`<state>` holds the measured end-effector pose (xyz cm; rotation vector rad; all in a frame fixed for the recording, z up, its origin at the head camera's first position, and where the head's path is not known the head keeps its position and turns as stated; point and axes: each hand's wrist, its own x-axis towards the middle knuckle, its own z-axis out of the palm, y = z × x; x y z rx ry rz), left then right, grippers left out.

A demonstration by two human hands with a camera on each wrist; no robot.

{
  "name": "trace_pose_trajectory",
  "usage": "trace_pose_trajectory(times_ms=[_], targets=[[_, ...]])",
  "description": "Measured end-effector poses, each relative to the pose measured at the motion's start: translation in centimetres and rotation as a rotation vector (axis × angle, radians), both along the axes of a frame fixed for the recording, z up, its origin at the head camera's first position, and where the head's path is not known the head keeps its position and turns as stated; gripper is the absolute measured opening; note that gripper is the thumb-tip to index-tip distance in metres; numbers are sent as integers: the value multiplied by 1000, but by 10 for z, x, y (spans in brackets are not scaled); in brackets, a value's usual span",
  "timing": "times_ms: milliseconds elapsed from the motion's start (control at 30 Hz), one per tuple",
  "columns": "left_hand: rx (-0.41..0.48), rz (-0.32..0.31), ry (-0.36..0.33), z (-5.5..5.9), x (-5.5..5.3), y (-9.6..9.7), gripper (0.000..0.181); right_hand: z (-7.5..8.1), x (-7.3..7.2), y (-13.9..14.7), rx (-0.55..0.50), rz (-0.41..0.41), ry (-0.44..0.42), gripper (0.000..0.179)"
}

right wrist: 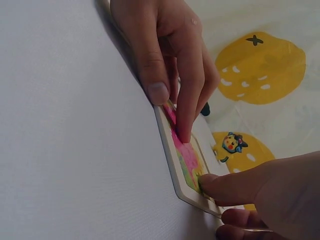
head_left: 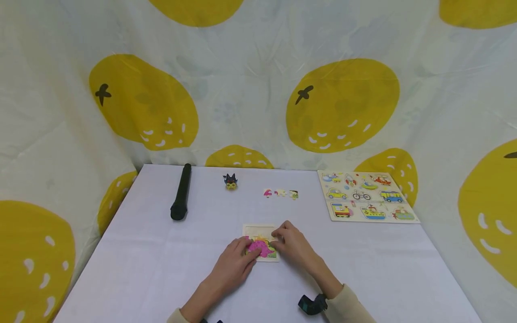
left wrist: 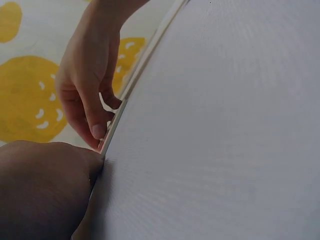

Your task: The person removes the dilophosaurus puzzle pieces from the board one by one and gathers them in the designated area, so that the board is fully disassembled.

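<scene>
On the white table lies a small wooden jigsaw puzzle [head_left: 260,247] in a pale tray, with a pink picture and green and yellow parts along its right side. The upper part of the tray is bare wood. My left hand [head_left: 233,261] rests over its left side; in the right wrist view a fairly straight finger presses the pink pieces and the thumb touches the rim. My right hand [head_left: 297,246] is at the right side, thumb on the picture near a green part, curled fingers at the tray's edge. Whether a loose piece is under that thumb is hidden.
Several loose jigsaw pieces [head_left: 281,193] lie beyond the tray. A black microphone [head_left: 182,193] is at the back left, with a small dark-and-yellow figurine [head_left: 230,181] to its right. A wooden vehicle puzzle board [head_left: 367,197] lies at the back right. Behind hangs a patterned curtain [head_left: 242,89].
</scene>
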<state>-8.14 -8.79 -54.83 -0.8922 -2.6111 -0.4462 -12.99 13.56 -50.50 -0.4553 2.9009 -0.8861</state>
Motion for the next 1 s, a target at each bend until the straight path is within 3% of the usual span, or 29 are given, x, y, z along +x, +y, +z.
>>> trace_pose_trajectory(times_ms=[267, 500, 600, 800, 1000], targets=[[-5, 7, 36, -2, 0, 2, 29, -2, 0, 1, 2, 27, -2, 20], [-106, 14, 38, 1, 6, 7, 34, -4, -1, 0, 26, 30, -19, 22], [-99, 8, 39, 2, 8, 9, 35, -4, 0, -1, 18, 34, -13, 23], [-97, 2, -32, 2, 10, 12, 33, -5, 0, -1, 0, 38, -6, 23], [-133, 4, -96, 3, 13, 12, 38, -4, 0, 1, -72, 33, -56, 19]])
